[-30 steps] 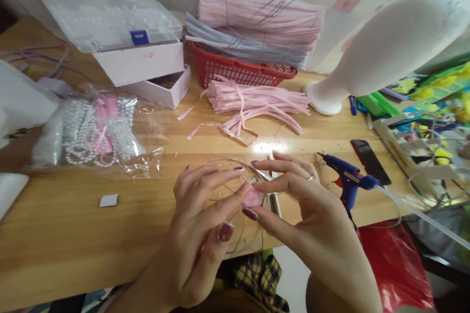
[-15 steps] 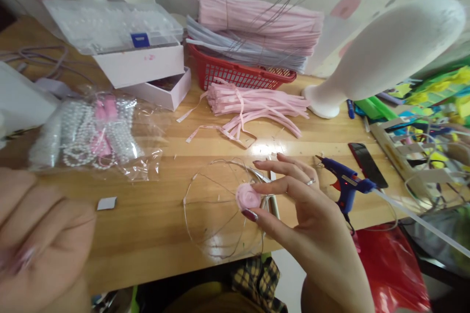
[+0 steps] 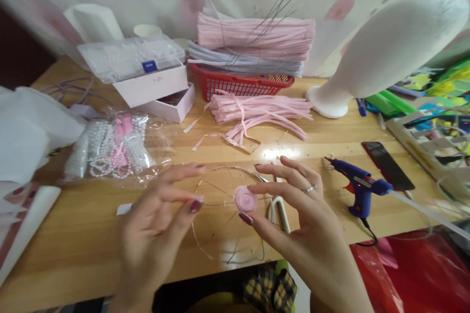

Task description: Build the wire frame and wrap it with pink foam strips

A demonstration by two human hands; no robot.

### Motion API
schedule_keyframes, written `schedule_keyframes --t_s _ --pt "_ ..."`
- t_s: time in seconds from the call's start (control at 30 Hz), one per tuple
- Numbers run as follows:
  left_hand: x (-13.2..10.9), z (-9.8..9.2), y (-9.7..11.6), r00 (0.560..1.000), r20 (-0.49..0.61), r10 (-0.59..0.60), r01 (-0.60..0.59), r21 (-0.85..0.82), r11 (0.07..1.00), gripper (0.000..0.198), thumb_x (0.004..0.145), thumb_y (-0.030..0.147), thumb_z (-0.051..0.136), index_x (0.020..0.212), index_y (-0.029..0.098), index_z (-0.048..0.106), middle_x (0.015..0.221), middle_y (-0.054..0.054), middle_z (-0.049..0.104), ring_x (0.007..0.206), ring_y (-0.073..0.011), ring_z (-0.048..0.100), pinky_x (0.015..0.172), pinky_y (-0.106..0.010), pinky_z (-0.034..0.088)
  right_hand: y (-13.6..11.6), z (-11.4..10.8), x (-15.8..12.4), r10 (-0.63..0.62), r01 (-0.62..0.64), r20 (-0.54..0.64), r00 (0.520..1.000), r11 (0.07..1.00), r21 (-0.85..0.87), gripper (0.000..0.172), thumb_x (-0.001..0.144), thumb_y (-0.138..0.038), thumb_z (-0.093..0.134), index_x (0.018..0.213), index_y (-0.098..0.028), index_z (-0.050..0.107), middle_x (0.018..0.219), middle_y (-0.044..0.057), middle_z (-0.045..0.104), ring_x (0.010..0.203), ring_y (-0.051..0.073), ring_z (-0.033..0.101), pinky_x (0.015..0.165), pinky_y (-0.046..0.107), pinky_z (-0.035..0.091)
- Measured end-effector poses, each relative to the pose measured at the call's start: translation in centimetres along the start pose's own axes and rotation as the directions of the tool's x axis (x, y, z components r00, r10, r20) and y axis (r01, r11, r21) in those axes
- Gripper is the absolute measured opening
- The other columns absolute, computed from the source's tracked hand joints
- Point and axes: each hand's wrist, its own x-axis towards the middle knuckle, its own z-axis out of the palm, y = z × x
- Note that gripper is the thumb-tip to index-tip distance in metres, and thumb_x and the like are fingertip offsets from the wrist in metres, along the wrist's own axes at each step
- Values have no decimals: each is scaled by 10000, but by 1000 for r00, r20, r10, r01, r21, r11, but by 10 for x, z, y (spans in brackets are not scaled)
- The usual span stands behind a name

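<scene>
My right hand (image 3: 293, 205) pinches a small pink rolled rosette (image 3: 245, 199) between thumb and forefinger, over the front of the wooden table (image 3: 73, 234). The rosette sits on a frame of thin silvery wire (image 3: 220, 234) that loops out below and to the left of it. My left hand (image 3: 157, 225) hovers just left of the wire, fingers spread and slightly blurred, holding nothing. A pair of white-handled scissors (image 3: 279, 208) lies under my right hand's fingers.
A blue glue gun (image 3: 358, 183) and a black phone (image 3: 387, 164) lie to the right. Behind are loose pink strips (image 3: 257, 110), a red basket (image 3: 242, 83) stacked with pink and grey bundles, a white foam head form (image 3: 389, 44), a bead box (image 3: 132, 56) and bagged pearl strings (image 3: 113, 149).
My left hand let go of the rosette, swung away to the far left, and has now come back beside the wire. My right hand kept hold of the rosette.
</scene>
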Motion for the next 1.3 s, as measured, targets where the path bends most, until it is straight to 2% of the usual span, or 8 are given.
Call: schedule_keyframes --t_s 0.07,0.17,0.3,0.43,0.6,1.1,1.2,1.3 --pt "2 22 3 990 143 4 -1 -16 1000 77 952 179 590 907 242 592 1290 -55 705 1343 -256 554 1160 -503 407 0 1 0 -32 32 -20 999 999 -19 167 835 -288 767 976 -305 679 1201 25 697 1294 280 496 1062 487 405" --pt "2 41 5 973 222 62 -66 12 998 107 986 154 519 1014 253 549 1267 -66 715 1325 -234 569 1197 -544 349 0 3 -1 -90 86 -57 994 995 -59 114 858 -298 745 944 -290 671 1154 42 713 1269 282 526 1066 491 411" --pt "-3 47 4 976 191 103 -119 73 990 136 993 130 467 1026 249 523 1161 -73 713 1245 -222 606 1154 -524 398 -3 6 -6 -82 76 -80 993 994 -79 100 877 -312 728 943 -279 660 1161 49 715 1284 281 508 1070 484 412" --pt "-10 51 5 987 115 110 -130 183 974 129 981 139 487 1042 240 538 1145 -78 688 1152 -221 622 984 -435 503 -7 9 -12 -39 28 -126 991 996 -83 80 894 -304 707 954 -285 658 1166 38 719 1308 284 492 1074 493 404" --pt "-15 58 9 994 62 95 -106 227 968 107 989 162 474 1040 237 531 1135 -78 685 1109 -224 624 917 -411 506 -8 13 -15 2 -17 -168 986 996 -91 90 887 -287 721 965 -292 677 1153 26 723 1300 285 480 1062 487 400" --pt "-11 46 11 997 75 8 -5 -39 999 140 991 126 498 1017 235 581 1187 -51 712 1157 -204 655 1017 -407 496 -10 36 -20 -39 1 -445 895 996 -86 263 797 -109 787 880 -329 668 971 -19 760 1088 289 625 998 543 436" --pt "-6 44 11 996 -37 76 -77 -41 996 98 984 161 527 949 217 600 1099 -33 733 1082 -194 666 989 -381 500 -8 38 -22 -132 92 -520 844 990 -103 202 805 -116 787 831 -285 679 898 -12 744 1044 265 631 950 492 464" --pt "5 28 7 970 -208 125 -138 -49 989 167 990 223 524 831 221 577 815 11 716 810 -172 668 953 -401 516 -2 34 -24 -166 138 -618 768 986 -93 166 840 -102 743 776 -237 671 787 -13 705 880 218 641 912 452 463"
